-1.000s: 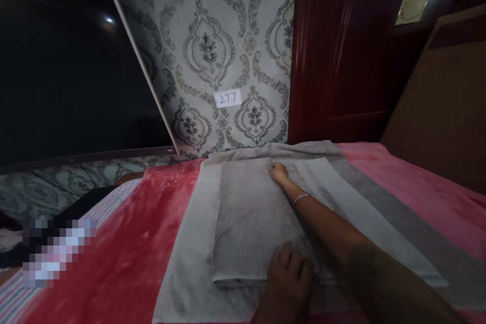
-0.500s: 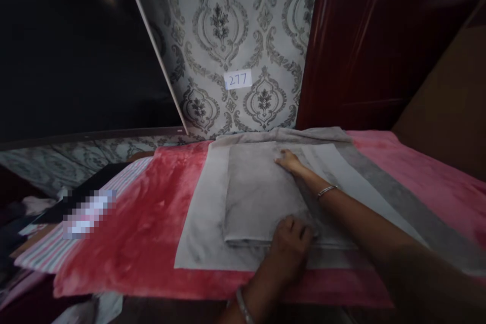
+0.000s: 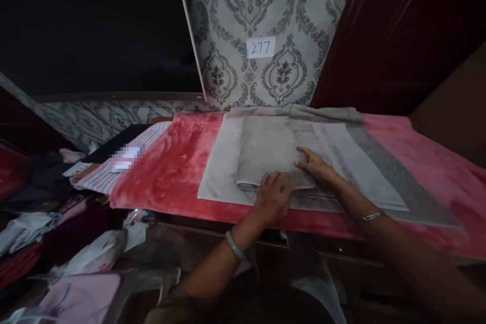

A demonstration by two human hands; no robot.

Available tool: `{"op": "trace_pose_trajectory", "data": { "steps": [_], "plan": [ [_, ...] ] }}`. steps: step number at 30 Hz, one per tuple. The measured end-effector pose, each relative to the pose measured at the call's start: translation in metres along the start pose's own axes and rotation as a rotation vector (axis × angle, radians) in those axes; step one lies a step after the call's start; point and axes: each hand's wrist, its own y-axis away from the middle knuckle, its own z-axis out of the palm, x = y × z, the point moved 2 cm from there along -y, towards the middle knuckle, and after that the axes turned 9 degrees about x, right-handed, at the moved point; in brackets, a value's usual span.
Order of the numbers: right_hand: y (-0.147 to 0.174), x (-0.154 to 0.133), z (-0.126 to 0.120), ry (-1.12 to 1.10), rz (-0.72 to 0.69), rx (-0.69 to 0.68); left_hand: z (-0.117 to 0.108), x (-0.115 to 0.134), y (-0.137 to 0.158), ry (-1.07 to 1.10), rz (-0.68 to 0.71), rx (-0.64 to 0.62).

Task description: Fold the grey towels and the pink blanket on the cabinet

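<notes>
A grey plush cloth (image 3: 268, 144) lies folded into a flat rectangle, its layered front edge facing me. Under it and around it spreads a larger light-grey piece of the same fabric (image 3: 219, 172), bunched along the back. My left hand (image 3: 274, 192) rests on the folded bundle's front edge, fingers spread flat over the top. At the bundle's right side is my right hand (image 3: 319, 168), thumb and fingers apart and touching the cloth. Whether any fabric is pinched under either palm is hidden. Both wrists wear bracelets.
A red plush blanket (image 3: 163, 172) covers the table beneath. Striped fabric (image 3: 100, 174) sticks out at the left. Behind stand a large dark screen (image 3: 98, 25) and a patterned wall with a "277" paper (image 3: 260, 47). A pink-seated stool (image 3: 81, 296) and piled clothes are at lower left.
My right hand has come from the bundle's back part toward me, down its right side. My left hand now lies flatter on the front edge. The camera view has tilted downward.
</notes>
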Motion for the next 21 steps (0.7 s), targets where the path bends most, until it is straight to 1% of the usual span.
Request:
{"op": "trace_pose_trajectory", "data": {
  "steps": [2,4,6,7,9,11,15,18,21],
  "plan": [
    [0.003,-0.004,0.0,-0.121,0.08,-0.043,-0.018,-0.017,0.016,-0.048,-0.162,0.1],
    [0.004,-0.01,0.0,-0.199,0.162,-0.071,-0.03,-0.037,0.028,-0.09,-0.353,0.204],
    [0.005,-0.016,0.0,-0.241,0.21,-0.087,-0.037,-0.055,0.033,-0.088,-0.5,0.269],
    [0.005,-0.019,0.0,-0.254,0.221,-0.092,-0.038,-0.062,0.032,-0.072,-0.541,0.279],
    [0.006,-0.023,0.0,-0.257,0.219,-0.086,-0.039,-0.07,0.027,-0.039,-0.574,0.267],
    [0.007,-0.023,0.0,-0.23,0.199,-0.06,-0.041,-0.073,0.021,-0.039,-0.589,0.231],
    [0.011,-0.013,0.0,-0.129,0.142,0.011,-0.05,-0.075,0.016,-0.113,-0.65,0.126],
    [0.013,-0.002,0.004,-0.03,0.104,0.061,-0.055,-0.078,0.019,-0.171,-0.629,0.04],
    [0.015,0.004,0.01,0.036,0.055,0.087,-0.056,-0.08,0.023,-0.202,-0.595,0.006]
  ]
}}
